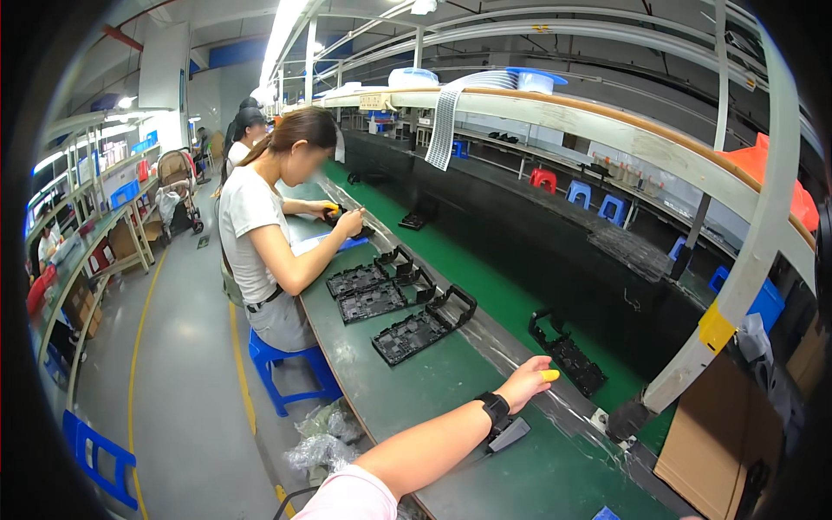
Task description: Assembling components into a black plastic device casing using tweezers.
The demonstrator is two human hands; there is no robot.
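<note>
A long green bench (451, 390) runs beside a green conveyor (485, 286) in a factory hall with strip lights overhead. The left hand (526, 381), a yellow cot on one finger, rests loosely curled at the bench edge, holding nothing, just short of a black tray (568, 355) on the belt. The right hand seems out of view. More trays (416, 331) lie ahead, near a seated co-worker (260, 217).

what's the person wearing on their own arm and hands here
Only one arm of the wearer shows, coming in from the lower edge. It has a short pink sleeve at the shoulder, a bare forearm, and a black wrist strap with a dark grey block attached. That hand wears a yellow finger cot on one fingertip. The other hand is out of view.
</note>
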